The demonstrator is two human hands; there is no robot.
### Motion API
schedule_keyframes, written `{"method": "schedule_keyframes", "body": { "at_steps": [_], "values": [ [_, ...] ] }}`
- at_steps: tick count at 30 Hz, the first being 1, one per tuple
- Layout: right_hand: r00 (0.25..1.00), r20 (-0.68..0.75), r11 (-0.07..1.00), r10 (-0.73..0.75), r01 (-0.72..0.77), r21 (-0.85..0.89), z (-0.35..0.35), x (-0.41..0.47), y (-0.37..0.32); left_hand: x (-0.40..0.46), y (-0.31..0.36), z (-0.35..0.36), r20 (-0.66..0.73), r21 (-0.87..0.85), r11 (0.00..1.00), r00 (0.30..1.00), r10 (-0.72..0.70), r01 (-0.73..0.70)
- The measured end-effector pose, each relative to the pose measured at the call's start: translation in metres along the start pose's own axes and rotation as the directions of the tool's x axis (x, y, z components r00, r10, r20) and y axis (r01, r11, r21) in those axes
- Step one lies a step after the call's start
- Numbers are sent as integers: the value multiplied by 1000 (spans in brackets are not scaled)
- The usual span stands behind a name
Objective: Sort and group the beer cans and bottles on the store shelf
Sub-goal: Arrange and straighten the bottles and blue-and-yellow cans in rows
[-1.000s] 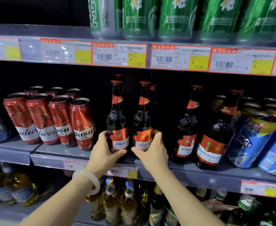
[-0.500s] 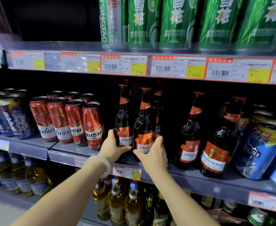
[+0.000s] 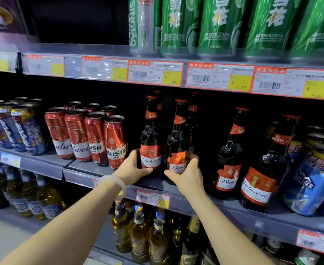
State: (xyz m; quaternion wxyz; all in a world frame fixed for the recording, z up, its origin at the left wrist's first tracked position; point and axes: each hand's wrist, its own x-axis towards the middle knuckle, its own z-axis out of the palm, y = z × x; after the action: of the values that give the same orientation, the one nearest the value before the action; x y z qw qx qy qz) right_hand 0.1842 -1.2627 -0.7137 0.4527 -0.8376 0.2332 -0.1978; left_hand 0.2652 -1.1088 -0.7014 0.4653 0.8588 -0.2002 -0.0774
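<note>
On the grey middle shelf (image 3: 103,170), the left hand (image 3: 131,169) grips the base of a dark Budweiser bottle (image 3: 151,138), fingers wrapped round its left side and thumb lying across the front under the red-and-white label. Just beside it, the right hand (image 3: 186,175) holds a second Budweiser bottle (image 3: 177,134) low down, fingers curled over the label's right edge and thumb pointing left along the bottom. The two bottles stand upright and close together, nearly touching, with more bottle necks visible behind them in the dark. A pale bangle (image 3: 113,182) sits on the left wrist. To the left of the held bottles stands a row of red cans (image 3: 84,134), two reading Budweiser and two reading Wusu, with further red cans behind; farther left are blue-and-yellow cans (image 3: 21,129). To the right, apart from the held pair, stand two more Budweiser bottles (image 3: 232,155), the nearer one larger, and beyond them blue cans (image 3: 310,180) tilted by the wide lens. Tall green cans (image 3: 220,25) line the top shelf above orange-framed price tags (image 3: 218,77). Golden bottles (image 3: 140,236) fill the shelf below.
</note>
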Motion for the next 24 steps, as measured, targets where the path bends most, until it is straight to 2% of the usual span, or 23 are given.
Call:
{"method": "schedule_keyframes", "body": {
  "at_steps": [4,6,9,13,17,24],
  "values": [
    [998,-58,1000,-2,2,10,9,-1,-1,3,-3,16,-93,-122,992,995,-38,26],
    [999,-25,999,-39,39,26,7,-4,2,7,-5,20,-161,-100,995,987,-28,12],
    [994,51,993,-95,91,77,1,-3,11,13,-10,19,-184,-76,997,983,3,-17],
    [997,5,991,-72,71,115,5,0,8,9,-10,8,-82,-51,997,995,60,-64],
    [993,-113,997,-42,49,58,19,1,5,12,-13,-6,31,-37,997,997,76,-74],
    [973,-229,999,-36,32,-20,30,-2,4,16,-17,-13,102,-13,996,990,93,-92]
  ]
}}
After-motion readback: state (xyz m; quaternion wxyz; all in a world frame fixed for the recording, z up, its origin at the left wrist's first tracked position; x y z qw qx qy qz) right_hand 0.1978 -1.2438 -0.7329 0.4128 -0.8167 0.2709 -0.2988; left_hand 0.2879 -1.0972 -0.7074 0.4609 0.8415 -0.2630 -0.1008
